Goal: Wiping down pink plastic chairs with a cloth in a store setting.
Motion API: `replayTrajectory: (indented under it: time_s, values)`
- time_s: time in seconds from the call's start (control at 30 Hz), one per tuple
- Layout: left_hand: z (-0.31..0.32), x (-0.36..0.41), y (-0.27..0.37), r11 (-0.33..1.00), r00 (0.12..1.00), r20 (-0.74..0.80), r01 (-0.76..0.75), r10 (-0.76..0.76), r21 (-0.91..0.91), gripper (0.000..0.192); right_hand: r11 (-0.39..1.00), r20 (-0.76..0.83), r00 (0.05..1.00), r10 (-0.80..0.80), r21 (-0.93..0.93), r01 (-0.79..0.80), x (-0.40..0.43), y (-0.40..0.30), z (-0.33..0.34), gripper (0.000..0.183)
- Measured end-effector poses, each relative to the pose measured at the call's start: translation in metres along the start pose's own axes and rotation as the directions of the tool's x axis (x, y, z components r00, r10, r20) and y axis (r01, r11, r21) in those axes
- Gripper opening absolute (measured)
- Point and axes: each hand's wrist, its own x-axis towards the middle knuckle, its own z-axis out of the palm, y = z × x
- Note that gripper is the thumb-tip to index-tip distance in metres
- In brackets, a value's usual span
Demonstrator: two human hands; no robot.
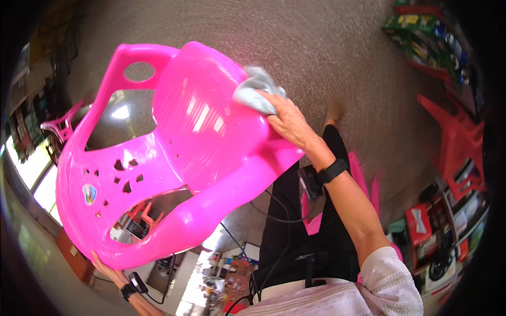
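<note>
A pink plastic armchair (205, 118) with a solid seat and heart-shaped cutouts in its backrest fills the left and middle of the view, tilted over the floor. A small sticker (89, 194) is on the backrest. My left hand (106, 269) grips the rim at the top of the backrest, its fingers partly hidden. A pale grey cloth (257, 91) is pressed to the seat's edge under my right hand (287, 118). Both wrists wear black bands with small devices and cables.
Red plastic chairs (460, 142) stand at the right, below a green printed box (423, 47). Shelves with goods (450, 221) are at the lower right. Another pink chair (65, 122) stands far left. Pink plastic parts (357, 173) show behind my legs. Black cables (287, 233) hang near my lap.
</note>
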Motion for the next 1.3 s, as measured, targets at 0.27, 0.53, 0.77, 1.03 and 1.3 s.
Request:
replayTrajectory:
  time_s: [0.27, 0.53, 0.77, 1.03, 1.3]
  values:
    - [0.013, -0.027, 0.003, 0.957, 0.985, 0.004, -0.167, 0.173, -0.236, 0.048, 0.982, 0.135, 0.974, 0.183, -0.068, -0.175, -0.072, 0.028, -0.010, 0.042]
    - [0.041, -0.057, 0.044, 0.882, 0.942, -0.025, -0.323, 0.335, -0.344, 0.051, 0.927, 0.398, 0.894, 0.204, 0.215, -0.307, -0.124, -0.062, -0.043, 0.045]
    - [0.052, -0.045, 0.050, 0.793, 0.855, 0.034, -0.465, 0.518, -0.392, 0.047, 0.976, 0.299, 0.950, 0.095, 0.158, -0.147, -0.161, -0.131, -0.037, 0.054]
    - [0.048, -0.056, 0.063, 0.773, 0.784, 0.134, -0.541, 0.606, -0.332, 0.052, 0.987, 0.242, 0.958, 0.155, -0.085, -0.138, -0.219, -0.105, 0.026, 0.049]
    - [0.040, -0.059, 0.013, 0.654, 0.615, 0.230, -0.670, 0.754, -0.351, 0.054, 0.990, 0.238, 0.967, 0.094, -0.126, -0.065, -0.264, -0.108, 0.080, 0.045]
